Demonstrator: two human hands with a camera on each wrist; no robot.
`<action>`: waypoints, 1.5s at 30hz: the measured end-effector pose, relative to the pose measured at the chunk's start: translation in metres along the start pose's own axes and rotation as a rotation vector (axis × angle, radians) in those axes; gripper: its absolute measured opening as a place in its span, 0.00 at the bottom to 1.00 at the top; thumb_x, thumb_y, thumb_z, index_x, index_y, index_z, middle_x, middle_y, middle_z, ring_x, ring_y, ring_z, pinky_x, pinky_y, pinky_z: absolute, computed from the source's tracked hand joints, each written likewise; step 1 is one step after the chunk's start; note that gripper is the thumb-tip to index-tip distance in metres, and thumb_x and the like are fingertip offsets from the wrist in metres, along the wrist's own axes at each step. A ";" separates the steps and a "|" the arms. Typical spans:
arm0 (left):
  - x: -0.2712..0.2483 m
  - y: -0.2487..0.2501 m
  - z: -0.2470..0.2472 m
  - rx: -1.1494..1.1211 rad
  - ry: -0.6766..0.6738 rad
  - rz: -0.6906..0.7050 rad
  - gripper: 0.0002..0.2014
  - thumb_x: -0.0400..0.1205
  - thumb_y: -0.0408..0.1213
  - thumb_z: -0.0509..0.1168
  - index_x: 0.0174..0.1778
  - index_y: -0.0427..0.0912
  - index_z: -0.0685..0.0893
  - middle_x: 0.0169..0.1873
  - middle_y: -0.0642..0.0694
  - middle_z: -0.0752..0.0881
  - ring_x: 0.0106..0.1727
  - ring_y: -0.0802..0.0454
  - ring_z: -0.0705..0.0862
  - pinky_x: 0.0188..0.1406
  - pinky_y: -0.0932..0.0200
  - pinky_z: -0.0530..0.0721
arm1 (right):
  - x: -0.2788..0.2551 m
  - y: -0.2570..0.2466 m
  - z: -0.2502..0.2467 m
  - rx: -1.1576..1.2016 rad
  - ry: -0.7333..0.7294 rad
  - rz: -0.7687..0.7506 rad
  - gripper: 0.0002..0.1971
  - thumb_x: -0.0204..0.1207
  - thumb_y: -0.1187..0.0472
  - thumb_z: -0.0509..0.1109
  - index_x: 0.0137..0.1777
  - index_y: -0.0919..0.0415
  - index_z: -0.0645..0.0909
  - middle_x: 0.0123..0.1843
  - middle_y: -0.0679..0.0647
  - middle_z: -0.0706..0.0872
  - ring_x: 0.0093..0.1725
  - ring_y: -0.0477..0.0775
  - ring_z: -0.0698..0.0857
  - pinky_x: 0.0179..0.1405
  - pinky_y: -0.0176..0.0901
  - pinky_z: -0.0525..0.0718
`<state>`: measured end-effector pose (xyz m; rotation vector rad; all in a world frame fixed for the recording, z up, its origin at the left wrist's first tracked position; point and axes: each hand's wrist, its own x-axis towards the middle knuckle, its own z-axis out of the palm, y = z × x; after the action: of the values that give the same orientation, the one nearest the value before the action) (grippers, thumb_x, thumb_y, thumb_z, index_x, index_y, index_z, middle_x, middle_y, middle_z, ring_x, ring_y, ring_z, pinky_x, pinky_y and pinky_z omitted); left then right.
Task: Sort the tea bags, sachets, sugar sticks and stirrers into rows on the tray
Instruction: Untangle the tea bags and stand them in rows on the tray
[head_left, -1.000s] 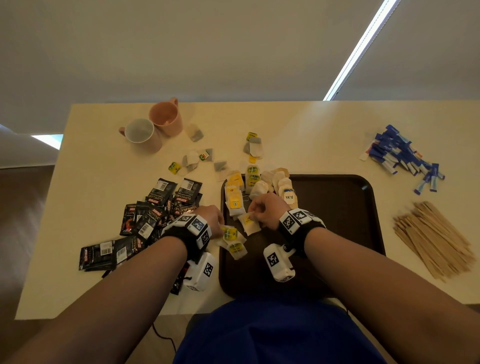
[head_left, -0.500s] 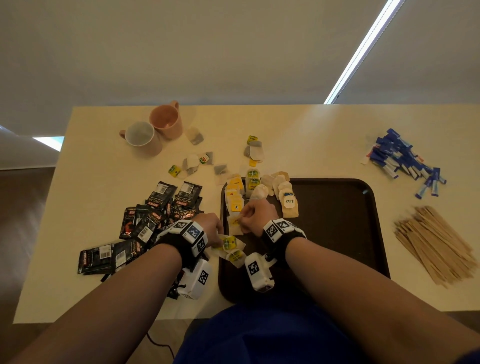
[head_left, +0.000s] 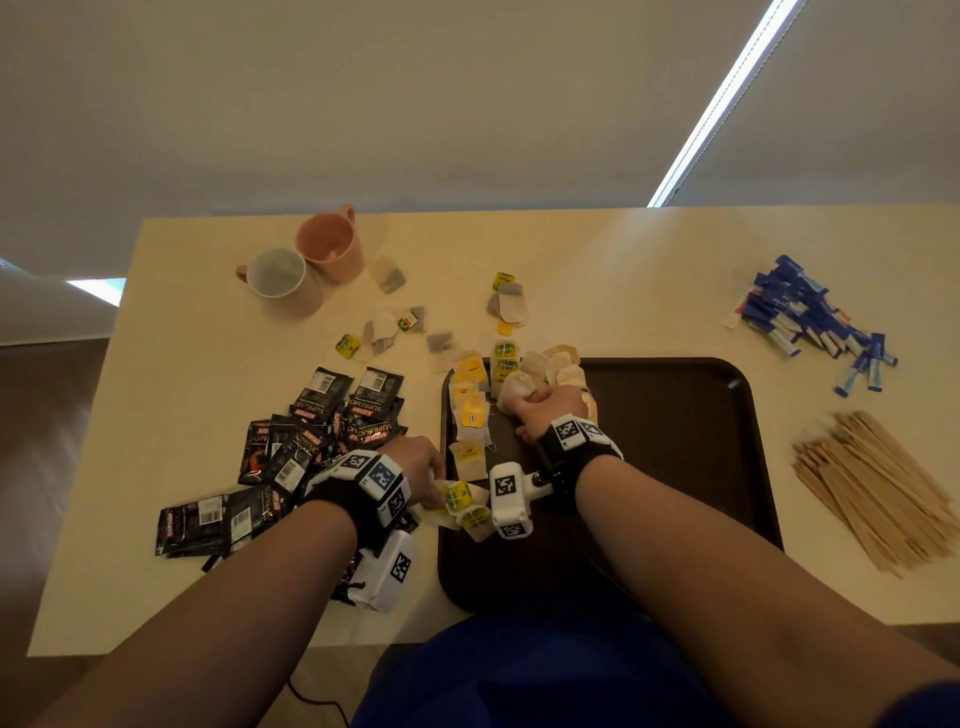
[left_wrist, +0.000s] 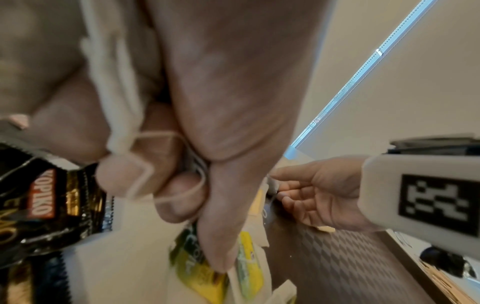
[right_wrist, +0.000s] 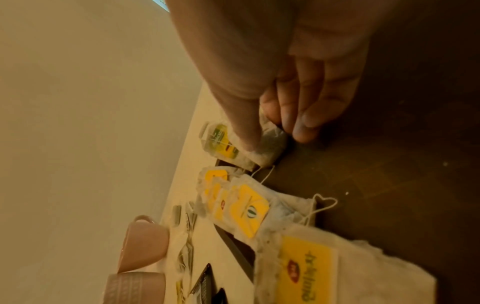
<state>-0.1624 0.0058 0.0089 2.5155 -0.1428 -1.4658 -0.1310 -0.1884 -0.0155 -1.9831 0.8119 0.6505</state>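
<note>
A dark brown tray (head_left: 675, 441) lies in front of me. A column of yellow-tagged tea bags (head_left: 470, 410) runs along its left edge, also seen in the right wrist view as tea bags (right_wrist: 241, 207). My left hand (head_left: 428, 480) sits just left of the tray and grips a bunch of tea bags (head_left: 462, 501), the thumb pressing on them (left_wrist: 207, 265). My right hand (head_left: 524, 405) is at the far left of the tray and pinches one tea bag (right_wrist: 270, 144) between thumb and fingers, beside a heap of tea bags (head_left: 550, 366).
Black coffee sachets (head_left: 322, 431) are piled left of the tray. Loose tea bags (head_left: 395, 327) and two pink mugs (head_left: 311, 265) lie further back. Blue sugar sticks (head_left: 810, 317) and wooden stirrers (head_left: 878, 483) are heaped to the tray's right.
My right hand laid a tea bag at the near end of the column, then moved away to the far heap and pinched another. The left hand stayed put with its bunch.
</note>
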 end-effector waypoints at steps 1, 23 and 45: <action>0.000 -0.001 -0.001 0.001 0.013 -0.005 0.12 0.77 0.46 0.77 0.54 0.47 0.89 0.52 0.50 0.87 0.51 0.55 0.82 0.46 0.61 0.80 | 0.002 -0.001 0.002 0.005 -0.006 0.002 0.09 0.73 0.54 0.79 0.38 0.56 0.84 0.38 0.57 0.92 0.43 0.55 0.92 0.51 0.55 0.90; -0.043 0.051 -0.069 -0.470 0.470 0.587 0.15 0.79 0.42 0.76 0.62 0.54 0.88 0.61 0.59 0.86 0.68 0.64 0.80 0.70 0.66 0.73 | -0.050 -0.013 -0.058 0.683 -0.824 -0.175 0.05 0.79 0.74 0.61 0.49 0.69 0.78 0.35 0.60 0.80 0.33 0.54 0.80 0.32 0.41 0.81; -0.043 0.066 -0.058 -0.543 0.518 0.319 0.06 0.79 0.46 0.75 0.42 0.51 0.86 0.50 0.56 0.84 0.59 0.59 0.79 0.58 0.61 0.70 | 0.011 0.074 -0.102 -0.400 -0.132 -0.260 0.06 0.76 0.54 0.76 0.42 0.54 0.86 0.41 0.52 0.87 0.43 0.51 0.85 0.46 0.46 0.83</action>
<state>-0.1311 -0.0409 0.0884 2.1951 -0.0431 -0.5969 -0.1653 -0.3100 -0.0126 -2.3235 0.3505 0.8258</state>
